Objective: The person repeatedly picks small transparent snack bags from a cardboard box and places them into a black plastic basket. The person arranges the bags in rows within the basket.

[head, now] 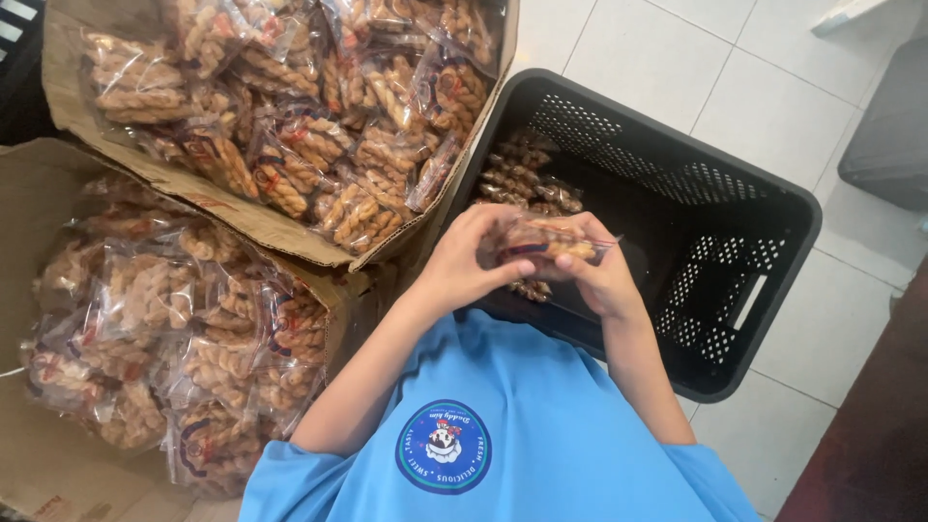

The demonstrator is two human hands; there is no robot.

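Over the near rim of the black plastic crate (773,251), both hands meet around 1 clear packet of twisted fried snacks (553,242). From this head view the arms reach away from a blue shirt (503,435), so the left hand (469,261) shows on the picture's left and the right hand (599,275) on its right. Each hand's fingers are closed on the packet, gripping it from opposite ends, the packet lying roughly level between them. Inside the crate, a few more snack packets (527,179) lie against its far-left wall. Just left of the crate stand 2 open cardboard boxes, the far box (68,106) and the near box (39,454), both heaped with similar packets. Everything rests on a white tiled floor (667,58).
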